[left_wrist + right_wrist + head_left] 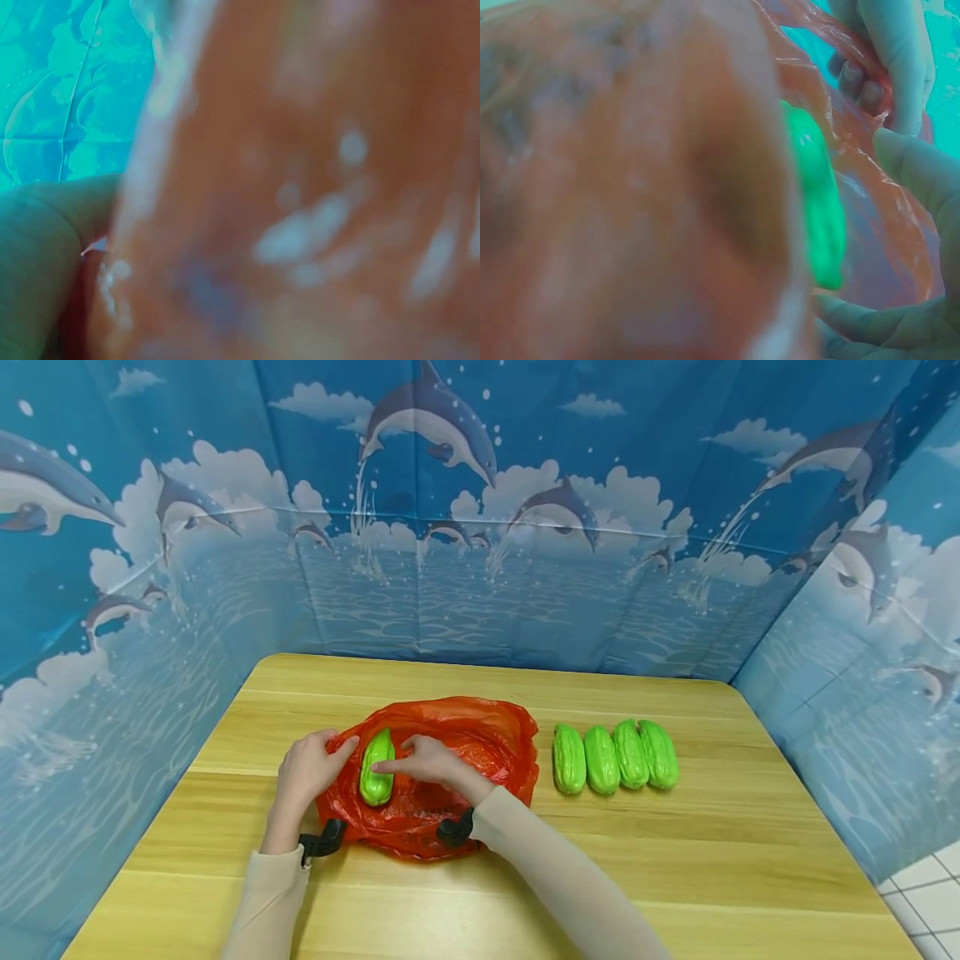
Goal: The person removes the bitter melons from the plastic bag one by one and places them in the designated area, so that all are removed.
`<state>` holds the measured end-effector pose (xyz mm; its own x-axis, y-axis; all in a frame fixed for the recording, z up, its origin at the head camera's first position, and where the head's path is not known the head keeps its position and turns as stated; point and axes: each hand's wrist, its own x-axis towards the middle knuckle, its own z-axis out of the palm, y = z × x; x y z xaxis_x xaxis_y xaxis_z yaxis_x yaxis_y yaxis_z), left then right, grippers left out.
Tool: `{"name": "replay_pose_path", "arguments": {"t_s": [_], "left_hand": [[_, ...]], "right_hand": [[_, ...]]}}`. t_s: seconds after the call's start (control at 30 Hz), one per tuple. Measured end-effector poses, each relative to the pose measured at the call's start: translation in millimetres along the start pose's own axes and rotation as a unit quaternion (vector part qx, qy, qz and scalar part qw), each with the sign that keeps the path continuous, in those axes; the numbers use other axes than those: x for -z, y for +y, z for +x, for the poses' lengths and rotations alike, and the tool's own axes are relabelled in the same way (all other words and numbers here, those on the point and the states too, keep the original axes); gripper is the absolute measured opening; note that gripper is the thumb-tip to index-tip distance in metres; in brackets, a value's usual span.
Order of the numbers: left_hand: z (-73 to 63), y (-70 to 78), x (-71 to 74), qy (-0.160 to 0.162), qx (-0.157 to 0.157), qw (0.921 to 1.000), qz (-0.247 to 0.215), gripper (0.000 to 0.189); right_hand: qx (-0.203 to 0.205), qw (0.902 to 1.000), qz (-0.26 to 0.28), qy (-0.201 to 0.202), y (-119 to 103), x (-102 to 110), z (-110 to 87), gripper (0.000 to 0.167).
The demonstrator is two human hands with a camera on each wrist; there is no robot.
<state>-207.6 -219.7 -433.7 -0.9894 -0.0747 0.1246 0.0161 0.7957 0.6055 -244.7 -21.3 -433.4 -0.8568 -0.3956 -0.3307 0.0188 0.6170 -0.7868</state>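
A red plastic bag (pixel 457 714) lies spread on the table, its mouth facing up. My left hand (pixel 311 767) grips its left rim; in the right wrist view, the curled fingers (pixel 871 97) of that hand hold the red film. One bright green ridged bitter melon (pixel 377 785) lies in the left part of the bag, stem end away from me. My right hand (pixel 435 762) reaches in over the bag from the right, thumb and fingers spread apart, one digit crossing over the bitter melon. Blurred red film hides much of both wrist views.
Several more green bitter melons (pixel 602 760) stand in a row on the wooden table (pixel 675 860), right of the bag. Behind the table hangs a blue dolphin-print curtain (pixel 480 593), which also closes off both sides. Black wrist mounts (pixel 324 839) sit low by the bag's near edge.
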Motion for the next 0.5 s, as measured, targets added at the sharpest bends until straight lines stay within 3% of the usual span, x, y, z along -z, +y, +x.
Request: {"name": "replay_pose_path", "arguments": {"t_s": [0.33, 0.5], "left_hand": [[0.6, -0.7, 0.1, -0.005, 0.003, 1.0, 0.001, 0.036], [1.2, -0.2, 0.2, -0.006, 0.008, 0.9999, 0.004, 0.035]], "right_hand": [[-0.014, 0.9993, 0.032, -0.011, 2.1, -7.3, 5.7, 0.082], [-0.015, 0.9977, 0.064, -0.017, 4.7, -10.8, 9.8, 0.065]]}}
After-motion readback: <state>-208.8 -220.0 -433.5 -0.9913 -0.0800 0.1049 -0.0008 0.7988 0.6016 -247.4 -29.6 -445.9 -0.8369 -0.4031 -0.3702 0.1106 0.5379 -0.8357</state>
